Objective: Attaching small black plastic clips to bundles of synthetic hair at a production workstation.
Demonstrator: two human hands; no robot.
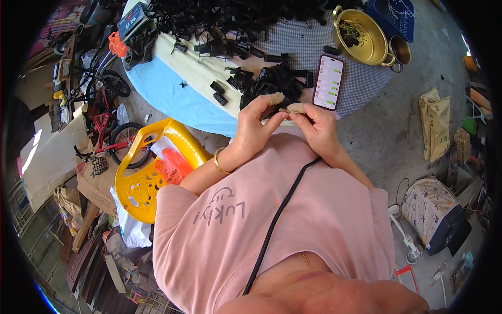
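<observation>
Both my hands meet at the table's near edge, beside a pile of small black parts [272,81]. My left hand [253,125] is bent in a pinch, with a beige covering on a fingertip and a gold bangle on the wrist. My right hand [319,128] pinches too, thumb against a finger with a similar covering. Whatever lies between the fingertips is too small to make out. Just beyond my right hand, a phone [328,83] lies with its screen lit. Two loose black pieces [218,93] rest left of the pile.
A large heap of black parts [219,18] covers the table's far side. Gold pot [389,58] with green stems and a blue basket [408,23] stand far right. A yellow chair [133,180] holding a red bag [175,165] is at my left, near a red bicycle [123,144].
</observation>
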